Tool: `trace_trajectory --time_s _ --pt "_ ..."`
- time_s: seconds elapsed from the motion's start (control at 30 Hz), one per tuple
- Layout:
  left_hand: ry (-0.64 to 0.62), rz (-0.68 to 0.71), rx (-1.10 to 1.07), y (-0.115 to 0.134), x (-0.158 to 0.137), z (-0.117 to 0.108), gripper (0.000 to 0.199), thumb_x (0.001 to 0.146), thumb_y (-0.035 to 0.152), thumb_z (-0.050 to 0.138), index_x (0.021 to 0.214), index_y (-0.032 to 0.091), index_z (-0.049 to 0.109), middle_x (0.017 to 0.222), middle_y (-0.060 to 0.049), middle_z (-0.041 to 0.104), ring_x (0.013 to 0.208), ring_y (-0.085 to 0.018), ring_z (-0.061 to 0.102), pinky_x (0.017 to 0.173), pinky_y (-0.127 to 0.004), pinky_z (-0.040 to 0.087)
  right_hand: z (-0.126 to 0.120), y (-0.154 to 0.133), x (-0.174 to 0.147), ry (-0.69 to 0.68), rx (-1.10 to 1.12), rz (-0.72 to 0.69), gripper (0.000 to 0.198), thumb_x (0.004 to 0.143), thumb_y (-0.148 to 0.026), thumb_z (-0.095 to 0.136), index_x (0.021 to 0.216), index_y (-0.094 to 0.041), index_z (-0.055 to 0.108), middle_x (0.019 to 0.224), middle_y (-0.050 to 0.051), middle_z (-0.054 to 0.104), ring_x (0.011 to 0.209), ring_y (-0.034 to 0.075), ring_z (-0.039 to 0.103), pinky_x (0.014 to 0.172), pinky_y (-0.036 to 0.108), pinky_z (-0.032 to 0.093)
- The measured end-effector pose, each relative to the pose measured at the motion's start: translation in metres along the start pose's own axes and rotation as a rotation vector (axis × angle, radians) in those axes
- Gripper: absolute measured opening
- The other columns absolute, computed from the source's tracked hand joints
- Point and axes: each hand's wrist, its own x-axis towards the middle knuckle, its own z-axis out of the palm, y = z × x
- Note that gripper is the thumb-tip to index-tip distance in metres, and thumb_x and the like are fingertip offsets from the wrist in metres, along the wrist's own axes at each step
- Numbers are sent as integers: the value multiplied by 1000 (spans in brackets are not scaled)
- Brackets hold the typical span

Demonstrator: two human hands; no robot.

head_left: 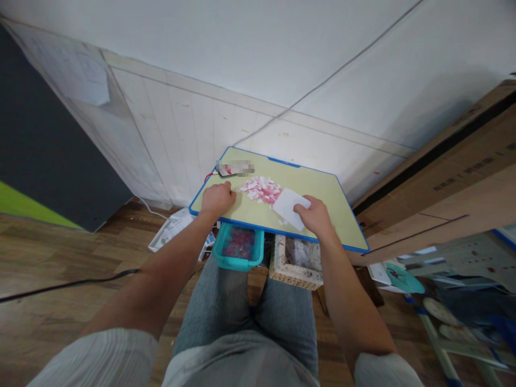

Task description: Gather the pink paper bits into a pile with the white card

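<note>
My right hand [316, 215] grips a white card [291, 207] by its right side, thumb on top. The card is tilted, its far edge touching a pile of small pink and white paper-like pieces [262, 189] on the yellow tabletop [318, 188] with a blue edge. A few loose white bits lie by the card's near left edge. Left of the pile, my left hand [219, 199] rests closed on the table near its front edge; its curled fingers hide whatever they may hold. Behind that hand lies a phone-like flat object [235, 169], partly blurred, with a red cord.
Under the table's front edge sit a teal plastic tub [238, 262] with dark red contents and a speckled white foam box [296, 277]. Cardboard boxes [451, 183] stand at the right, a rack [443, 344] below them. A black cable [100, 279] crosses the floor at left.
</note>
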Motion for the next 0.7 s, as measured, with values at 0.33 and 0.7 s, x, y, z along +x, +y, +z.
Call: trace_trajectory --time_s 0.33,0.7 --pt "-9 -6 -7 0 1 1 42 97 39 38 114 15 67 102 -20 73 100 -36 69 81 -43 49 -5 -1 -4 -80 4 29 28 72 -33 62 89 -18 79 77 4 73 69 20 63 60 27 44" --pt "-33 -18 -27 1 0 -3 43 97 41 38 115 15 67 105 -21 73 102 -36 68 84 -44 50 -59 23 -24 -204 -65 139 25 71 -34 63 84 -18 77 65 1 67 58 17 59 50 26 37"
